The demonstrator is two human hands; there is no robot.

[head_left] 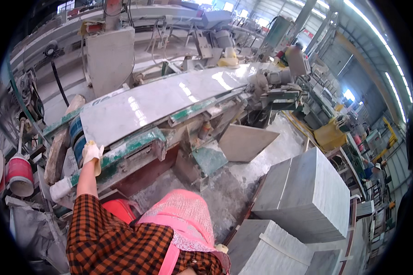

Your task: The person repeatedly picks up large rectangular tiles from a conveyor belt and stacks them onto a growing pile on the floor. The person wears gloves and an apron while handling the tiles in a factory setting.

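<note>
My left hand (pixel 92 155), in a pale glove, reaches forward and grips the near left corner of a long, polished white stone slab (pixel 160 101). The slab lies flat on a machine bed with green edge rails (pixel 133 145). Beneath its left end, next to my hand, are blue rollers (pixel 77 137). What looks like my gloved right hand (pixel 221 248) shows only as a small pale patch beside the hem of my pink apron (pixel 181 215); its fingers are hidden.
Stacks of grey stone slabs (pixel 303 197) stand at the right. A loose stone piece (pixel 248 142) leans by the machine. At the left hangs a red and white bucket-like container (pixel 20 174). Another person (pixel 294 58) is at the far end, beyond the machine's motor (pixel 273 75).
</note>
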